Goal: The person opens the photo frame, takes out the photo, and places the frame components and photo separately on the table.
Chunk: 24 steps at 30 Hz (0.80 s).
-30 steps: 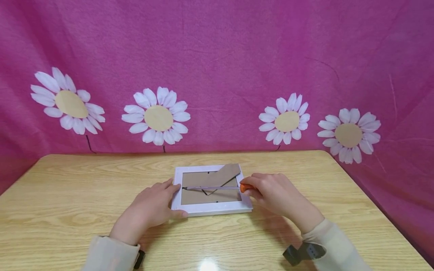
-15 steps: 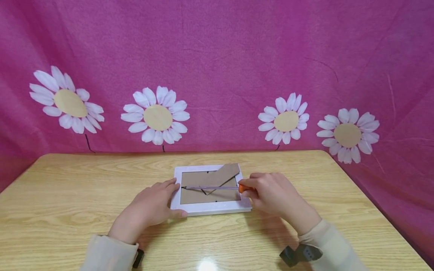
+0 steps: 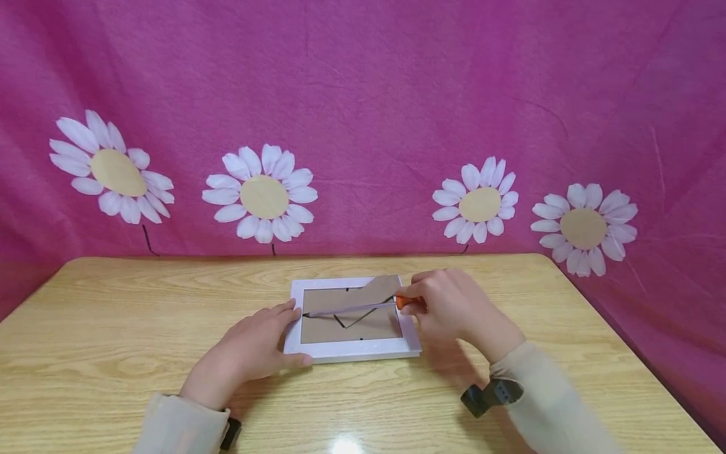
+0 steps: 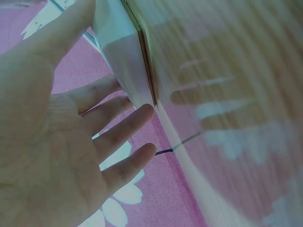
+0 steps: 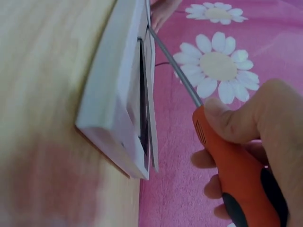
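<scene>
A white picture frame (image 3: 363, 349) lies face down on the table, its brown backing board (image 3: 368, 331) showing. The stand leg (image 3: 379, 289) of that board slants toward the far right corner. My right hand (image 3: 456, 309) grips the orange handle of a screwdriver (image 5: 232, 165). The long shaft crosses low over the board, its tip at the dark tab (image 3: 306, 314) in the middle of the left inner edge. My left hand (image 3: 244, 347) rests against the frame's left side, thumb along the front edge. In the left wrist view its fingers (image 4: 125, 127) are spread and nearly straight.
The wood-grain table (image 3: 142, 302) reaches back to a pink cloth (image 3: 363, 126) printed with large white daisies. Other small dark tabs (image 3: 361, 339) sit along the frame's inner edge. A dark wrist device (image 3: 490, 396) is strapped on the right wrist.
The right hand and the screwdriver handle have risen and shifted slightly left, so the shaft tilts more, while its tip stays at the left tab. The left hand and frame hold almost still.
</scene>
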### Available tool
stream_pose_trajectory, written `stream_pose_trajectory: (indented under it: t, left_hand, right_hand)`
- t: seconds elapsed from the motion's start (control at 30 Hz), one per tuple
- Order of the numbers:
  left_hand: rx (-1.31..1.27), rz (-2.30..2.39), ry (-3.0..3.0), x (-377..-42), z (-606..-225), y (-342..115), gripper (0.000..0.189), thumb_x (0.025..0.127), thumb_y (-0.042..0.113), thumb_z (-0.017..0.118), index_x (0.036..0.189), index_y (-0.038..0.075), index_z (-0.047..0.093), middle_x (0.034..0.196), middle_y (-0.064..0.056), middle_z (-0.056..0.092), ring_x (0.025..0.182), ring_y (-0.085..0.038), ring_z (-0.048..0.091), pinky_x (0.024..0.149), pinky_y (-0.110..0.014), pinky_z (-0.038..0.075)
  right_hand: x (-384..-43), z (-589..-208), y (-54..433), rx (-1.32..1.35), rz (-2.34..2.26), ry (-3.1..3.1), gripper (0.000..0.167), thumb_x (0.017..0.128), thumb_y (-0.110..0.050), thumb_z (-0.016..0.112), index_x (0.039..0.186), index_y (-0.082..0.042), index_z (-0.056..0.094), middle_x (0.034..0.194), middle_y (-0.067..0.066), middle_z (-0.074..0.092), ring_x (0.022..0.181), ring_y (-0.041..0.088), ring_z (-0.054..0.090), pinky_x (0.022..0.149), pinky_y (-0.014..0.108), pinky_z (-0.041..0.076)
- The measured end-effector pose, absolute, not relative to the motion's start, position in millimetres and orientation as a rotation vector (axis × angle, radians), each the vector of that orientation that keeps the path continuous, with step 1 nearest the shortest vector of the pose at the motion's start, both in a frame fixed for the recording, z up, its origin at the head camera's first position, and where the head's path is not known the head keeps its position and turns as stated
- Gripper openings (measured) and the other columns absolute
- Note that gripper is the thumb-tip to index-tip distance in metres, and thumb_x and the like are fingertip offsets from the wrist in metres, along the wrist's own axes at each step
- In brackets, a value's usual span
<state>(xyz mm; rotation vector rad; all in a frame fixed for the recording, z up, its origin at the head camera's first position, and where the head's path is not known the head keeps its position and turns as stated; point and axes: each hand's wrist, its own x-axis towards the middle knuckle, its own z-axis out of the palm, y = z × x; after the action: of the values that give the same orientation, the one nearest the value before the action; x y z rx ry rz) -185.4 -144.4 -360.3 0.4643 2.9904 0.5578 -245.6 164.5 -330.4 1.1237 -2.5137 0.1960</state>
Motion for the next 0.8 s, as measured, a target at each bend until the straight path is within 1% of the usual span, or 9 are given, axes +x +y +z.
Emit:
stream_pose_trajectory:
  t: [0.13,0.33,0.4,0.47,0.53,0.57,0.63,0.7,0.8]
  left_hand:
    - [0.473,0.548,2.991,-186,-360,-145,0.087,0.077,0.049,0.081,0.142,-0.001,0.051,0.152,-0.018,0.041,0.135,-0.041,0.042,0.107,-0.057,0.036]
    - [0.484,0.557,2.988,-185,-360,-145,0.086,0.078,0.048,0.081,0.142,-0.001,0.051,0.152,-0.019,0.040,0.136,-0.041,0.041,0.107,-0.058,0.036]
    - [0.490,0.560,2.992,-186,-360,-145,0.086,0.078,0.048,0.081,0.141,-0.001,0.051,0.152,-0.019,0.040,0.136,-0.041,0.041,0.107,-0.058,0.036]
    - [0.486,0.566,2.992,-186,-361,-145,0.086,0.078,0.048,0.081,0.142,-0.001,0.050,0.152,-0.019,0.040,0.136,-0.041,0.041,0.107,-0.058,0.036]
    - [0.487,0.568,2.994,-186,-361,-145,0.086,0.078,0.048,0.081,0.142,-0.001,0.051,0.152,-0.019,0.040,0.136,-0.042,0.041,0.107,-0.058,0.036]
    - [0.485,0.569,2.994,-185,-361,-145,0.086,0.078,0.048,0.081,0.142,-0.001,0.051,0.152,-0.019,0.040,0.136,-0.042,0.041,0.107,-0.058,0.036]
    - [0.481,0.570,2.993,-185,-362,-145,0.086,0.078,0.048,0.081,0.141,-0.001,0.051,0.152,-0.020,0.041,0.135,-0.042,0.041,0.107,-0.058,0.036]
    - [0.474,0.572,2.992,-185,-362,-145,0.086,0.077,0.048,0.082,0.141,-0.001,0.051,0.152,-0.020,0.041,0.135,-0.042,0.042,0.107,-0.058,0.036]
    - [0.468,0.573,2.991,-185,-360,-145,0.086,0.077,0.048,0.082,0.141,-0.001,0.051,0.152,-0.019,0.041,0.135,-0.042,0.042,0.107,-0.058,0.036]
  right_hand:
    - [-256,-323,163,1.173,0.161,-2.504,0.027,0.072,-0.003,0.070,0.090,-0.022,0.079,0.063,-0.012,0.047,0.052,0.004,0.036,0.046,0.023,0.028]
    - [-264,-315,162,1.197,0.153,-2.532,0.027,0.074,-0.006,0.072,0.095,-0.020,0.081,0.063,-0.012,0.049,0.052,0.005,0.037,0.045,0.023,0.029]
    - [-265,-310,159,1.207,0.132,-2.528,0.025,0.074,-0.006,0.072,0.093,-0.020,0.081,0.064,-0.013,0.050,0.052,0.005,0.037,0.045,0.023,0.029]
    - [-266,-301,154,1.230,0.084,-2.523,0.019,0.074,-0.004,0.070,0.078,-0.021,0.078,0.060,-0.013,0.044,0.052,0.005,0.033,0.045,0.024,0.026]
    - [-266,-291,147,1.254,0.023,-2.511,0.024,0.072,-0.002,0.065,0.063,-0.024,0.066,0.057,-0.014,0.037,0.052,0.006,0.030,0.045,0.025,0.024]
    - [-266,-285,143,1.267,-0.012,-2.503,0.027,0.071,-0.002,0.064,0.059,-0.026,0.059,0.056,-0.014,0.034,0.052,0.006,0.029,0.046,0.025,0.023]
    - [-264,-274,134,1.283,-0.083,-2.493,0.030,0.069,-0.003,0.062,0.055,-0.026,0.048,0.054,-0.013,0.030,0.051,0.008,0.028,0.046,0.027,0.022]
    - [-260,-263,125,1.282,-0.145,-2.486,0.029,0.069,-0.005,0.063,0.055,-0.027,0.050,0.052,-0.014,0.034,0.050,0.010,0.032,0.045,0.028,0.026]
    - [-254,-249,112,1.263,-0.228,-2.475,0.026,0.069,-0.008,0.064,0.054,-0.025,0.052,0.051,-0.012,0.039,0.049,0.012,0.038,0.046,0.030,0.031]
